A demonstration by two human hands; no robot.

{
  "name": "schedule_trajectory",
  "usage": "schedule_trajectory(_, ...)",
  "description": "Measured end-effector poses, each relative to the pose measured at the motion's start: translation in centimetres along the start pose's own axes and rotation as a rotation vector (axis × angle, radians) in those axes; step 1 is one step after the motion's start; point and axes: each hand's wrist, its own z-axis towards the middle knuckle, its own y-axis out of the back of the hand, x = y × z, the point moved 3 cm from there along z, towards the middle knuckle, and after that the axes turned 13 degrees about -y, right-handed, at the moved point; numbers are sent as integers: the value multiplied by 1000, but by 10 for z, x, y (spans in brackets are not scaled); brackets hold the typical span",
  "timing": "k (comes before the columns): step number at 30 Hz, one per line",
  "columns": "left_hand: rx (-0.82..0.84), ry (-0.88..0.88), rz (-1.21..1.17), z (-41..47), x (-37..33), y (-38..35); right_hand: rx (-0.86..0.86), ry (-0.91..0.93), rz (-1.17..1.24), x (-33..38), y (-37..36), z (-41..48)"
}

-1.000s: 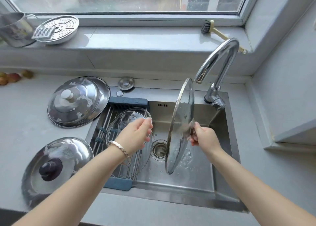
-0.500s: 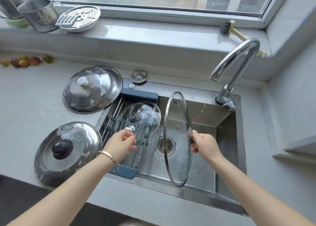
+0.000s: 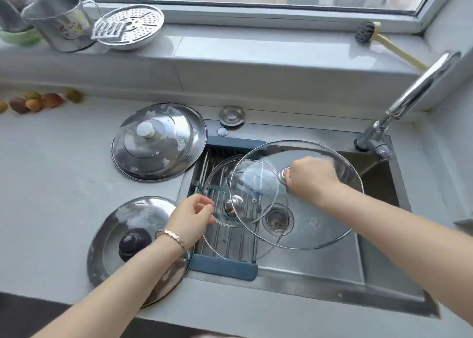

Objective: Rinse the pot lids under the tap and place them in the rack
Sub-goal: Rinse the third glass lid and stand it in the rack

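Note:
My right hand [image 3: 309, 179] grips the steel knob of a large glass lid [image 3: 320, 225], holding it nearly flat and low over the sink [image 3: 307, 286], its left edge above the rack [image 3: 222, 266]. A smaller glass lid [image 3: 217, 184] with a steel knob lies on that blue-ended rack across the sink's left part. My left hand [image 3: 189, 220] pinches its near-left rim. Two sudsy steel lids rest on the counter: one with a white knob [image 3: 158, 143], one with a dark knob [image 3: 135, 237]. The tap [image 3: 409, 94] arches at the right, with no water visible.
The drain [image 3: 277, 218] sits under the large lid. A sink stopper [image 3: 231, 116] lies behind the rack. On the sill stand a steel mug [image 3: 58, 22], a perforated steamer plate [image 3: 128, 26] and a brush [image 3: 368, 32]. Small fruits [image 3: 33, 102] lie at the far left.
My right hand has swung the large glass lid from upright near the tap down to nearly flat and leftwards over the rack. My left hand stayed at the small lid's rim.

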Motion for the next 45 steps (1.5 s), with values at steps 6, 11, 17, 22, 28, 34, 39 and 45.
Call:
schedule_trajectory(6,58,-5,-41,18,18,29,68,177,-372,82,-17,19)
schedule_trajectory(11,65,3,-109,24,33,46,91,233,-487,122,-43,26)
schedule_trajectory(17,54,19,-144,26,45,62,132,211,-519,152,-62,32)
schedule_trajectory(22,65,7,-134,25,51,66,166,81,-319,156,-68,39)
schedule_trajectory(28,64,-4,-100,30,57,64,75,-74,149,129,-80,35)
schedule_trajectory(34,84,18,-94,33,67,57,200,68,392,114,-80,34)
schedule_trajectory(39,90,23,-99,32,74,59,216,64,647,103,-78,36)
schedule_trajectory(45,155,-83,111,35,73,55,176,221,402,105,-75,37)
